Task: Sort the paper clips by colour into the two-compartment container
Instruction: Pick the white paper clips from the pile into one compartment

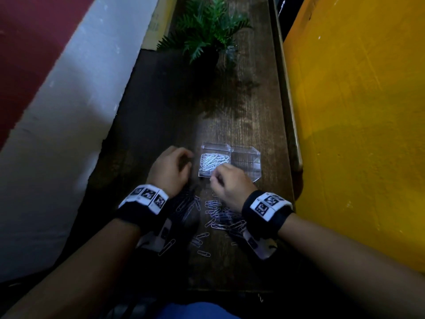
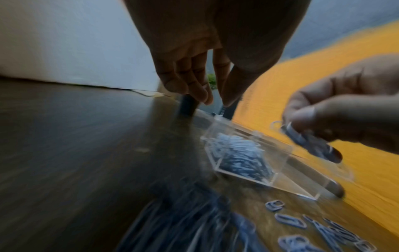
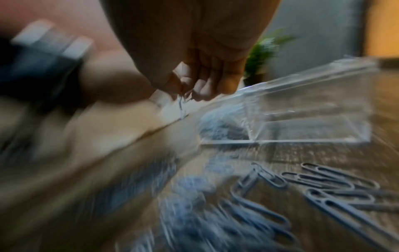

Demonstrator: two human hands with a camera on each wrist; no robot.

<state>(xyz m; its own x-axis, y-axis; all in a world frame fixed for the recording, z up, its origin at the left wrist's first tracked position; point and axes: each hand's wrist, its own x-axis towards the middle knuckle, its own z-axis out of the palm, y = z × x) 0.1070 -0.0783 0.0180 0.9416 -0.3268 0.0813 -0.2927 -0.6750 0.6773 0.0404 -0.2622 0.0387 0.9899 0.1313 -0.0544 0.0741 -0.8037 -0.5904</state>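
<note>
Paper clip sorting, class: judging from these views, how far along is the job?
Done: white clips fill the left compartment of the clear container. In hand: the right hand pinches a few clips near the container's front edge; the left hand holds nothing. Left: the right compartment looks empty, and many darker clips lie loose on the table. Roughly half remains.

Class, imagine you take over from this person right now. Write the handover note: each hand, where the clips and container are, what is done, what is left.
Left hand: hangs over the table left of the container, fingers loosely curled, holding nothing.
Right hand: pinches a small bunch of clips at the near edge of the clear container.
Done: white clips fill the left compartment; the right compartment looks bare.
Left: the loose clips on the wooden table, pale and dark mixed, nearer the person than the container. Blur hides the held clips' colour.
</note>
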